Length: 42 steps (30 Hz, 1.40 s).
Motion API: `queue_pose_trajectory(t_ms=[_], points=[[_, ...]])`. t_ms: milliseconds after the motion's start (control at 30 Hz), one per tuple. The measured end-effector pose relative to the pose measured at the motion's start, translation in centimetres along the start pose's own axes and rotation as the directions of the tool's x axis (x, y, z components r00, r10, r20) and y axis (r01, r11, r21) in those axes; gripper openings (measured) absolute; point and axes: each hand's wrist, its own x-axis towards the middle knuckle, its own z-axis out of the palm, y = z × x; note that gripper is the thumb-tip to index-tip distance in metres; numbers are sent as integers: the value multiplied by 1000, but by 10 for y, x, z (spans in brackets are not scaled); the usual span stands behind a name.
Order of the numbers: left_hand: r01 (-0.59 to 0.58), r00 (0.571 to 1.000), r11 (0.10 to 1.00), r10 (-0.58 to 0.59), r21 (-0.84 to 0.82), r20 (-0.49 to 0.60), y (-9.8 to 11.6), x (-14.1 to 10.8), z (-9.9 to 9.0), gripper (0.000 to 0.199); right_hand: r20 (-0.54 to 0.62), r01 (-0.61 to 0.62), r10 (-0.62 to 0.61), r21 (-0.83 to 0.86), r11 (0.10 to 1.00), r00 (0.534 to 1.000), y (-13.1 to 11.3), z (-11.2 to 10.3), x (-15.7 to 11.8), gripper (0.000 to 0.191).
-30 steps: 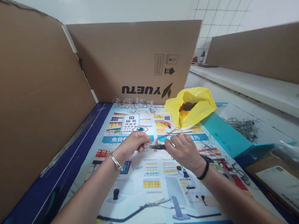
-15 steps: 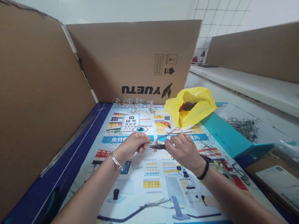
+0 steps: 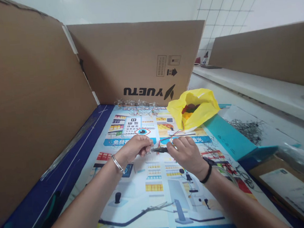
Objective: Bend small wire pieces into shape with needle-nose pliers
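Pliers (image 3: 159, 150) and right hand (image 3: 186, 154) have shifted very slightly left since the earlier frame, while the left hand (image 3: 140, 145) looks unmoved. On the left stands a brown panel (image 3: 34, 103), with thin straight wires (image 3: 58, 159) lying beside it on a blue surface (image 3: 96, 131). Another panel (image 3: 136, 51), printed YUETU upside down, closes the far side, and a silvery tangle (image 3: 136, 103) lies along its foot. Left hand, a bangle (image 3: 117, 163) on its wrist, is over the middle of the printed sheet (image 3: 136, 182), thumb and fingers pinched narrow on a small, thin wire piece (image 3: 151, 146); its exact shape is too small to tell. Pliers point left, tips at that piece; whether they grip it I cannot tell. Nearer lies a loose wire bunch (image 3: 160, 206). Right hand, wearing a black band (image 3: 206, 173), is closed around the handles. Beyond it on the far right sits an open yellow bag (image 3: 207, 113) holding red and yellow things. Further right are dark and red loops (image 3: 240, 172), a teal flap (image 3: 231, 140), a grey wire heap (image 3: 248, 130) and, nearer, a brown package (image 3: 269, 174) with a white label
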Motion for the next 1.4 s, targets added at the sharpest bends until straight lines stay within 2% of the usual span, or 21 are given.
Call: queue_pose_trajectory(t_ms=[933, 1400], points=[[55, 998, 998, -55, 24, 12, 1, 0, 1, 26, 6, 29, -29, -40, 999, 1000, 0, -2, 1, 10], [34, 999, 999, -34, 38, -2, 0, 0, 1, 24, 9, 11, -11, -40, 999, 1000, -1, 1, 1, 11]])
